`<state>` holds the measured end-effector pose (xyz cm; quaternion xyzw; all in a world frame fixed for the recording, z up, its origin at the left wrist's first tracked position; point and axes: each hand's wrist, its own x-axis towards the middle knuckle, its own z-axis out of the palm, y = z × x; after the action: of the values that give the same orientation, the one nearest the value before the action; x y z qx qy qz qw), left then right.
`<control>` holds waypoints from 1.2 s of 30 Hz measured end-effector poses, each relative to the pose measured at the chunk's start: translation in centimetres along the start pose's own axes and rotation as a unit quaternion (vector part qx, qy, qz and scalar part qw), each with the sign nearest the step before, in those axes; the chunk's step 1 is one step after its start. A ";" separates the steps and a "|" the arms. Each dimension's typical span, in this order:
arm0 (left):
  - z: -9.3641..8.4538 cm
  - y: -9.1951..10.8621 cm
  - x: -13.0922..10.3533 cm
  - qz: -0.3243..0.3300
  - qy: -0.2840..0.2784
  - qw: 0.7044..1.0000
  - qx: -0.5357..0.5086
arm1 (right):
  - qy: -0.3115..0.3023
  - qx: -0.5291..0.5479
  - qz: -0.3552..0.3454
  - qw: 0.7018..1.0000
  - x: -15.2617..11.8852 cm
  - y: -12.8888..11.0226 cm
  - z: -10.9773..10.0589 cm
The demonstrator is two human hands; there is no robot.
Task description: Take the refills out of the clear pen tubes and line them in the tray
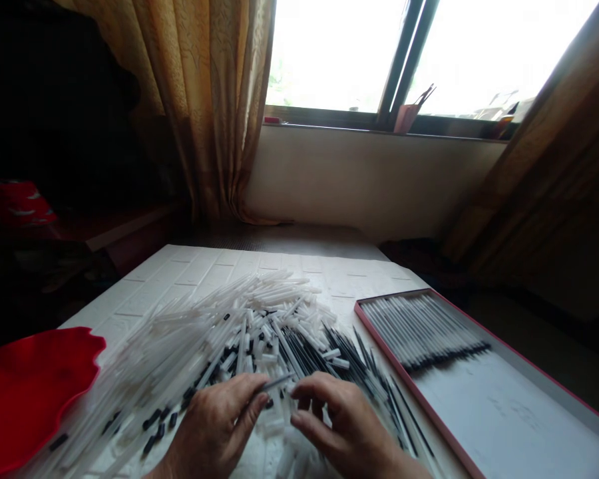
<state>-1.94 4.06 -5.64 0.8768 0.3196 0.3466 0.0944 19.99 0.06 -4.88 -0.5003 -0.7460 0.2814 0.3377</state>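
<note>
Over the near part of a heap of pen parts, my left hand (219,422) pinches a thin grey pen piece (278,381) between thumb and forefinger, its tip pointing right. Just right of that tip is my right hand (337,419), fingers curled and thumb apart from them, with nothing visible between. Clear plastic tubes (180,339) spread out behind and left of my hands. Thin black refills (304,352) lie beyond my right hand, and small black caps (152,419) are scattered left of my left hand. Short white pieces (267,359) lie in the middle.
A red scalloped tray (34,392) stands at the left. At the right, a shallow pink-edged box (429,412) holds a row of assembled pens (424,326) with dark ends. The white table (199,263) reaches back toward a wall below a window with curtains.
</note>
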 end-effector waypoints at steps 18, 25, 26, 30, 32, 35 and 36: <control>0.2 -0.5 -0.3 0.041 0.029 0.998 0.031 | -0.035 -0.324 -0.145 0.934 -0.3 2.5 1.7; 0.2 -0.3 -0.2 0.036 0.036 0.998 0.032 | -0.025 -0.068 -0.059 0.996 -0.4 1.9 -0.6; 0.1 -0.3 -0.2 0.035 0.035 0.998 0.029 | -0.017 -0.050 -0.040 0.998 -0.3 1.7 -0.7; 0.0 0.1 -0.1 0.023 0.017 1.000 -0.006 | -0.024 0.049 0.040 0.998 -0.1 1.2 -0.8; -0.1 0.2 -0.1 0.014 0.002 1.000 -0.023 | -0.031 0.105 0.064 0.992 -0.1 1.3 -0.7; -0.1 0.3 -0.2 0.008 -0.019 0.999 -0.032 | -0.001 0.127 0.059 0.990 -0.3 1.6 -0.6; -0.1 0.3 -0.2 0.006 -0.025 0.999 -0.032 | 0.009 0.124 0.053 0.991 -0.3 1.7 -0.6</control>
<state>-2.00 3.69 -5.54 0.8835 0.3006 0.3354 0.1286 21.48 0.35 -5.85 -0.4957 -0.6751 0.3843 0.3884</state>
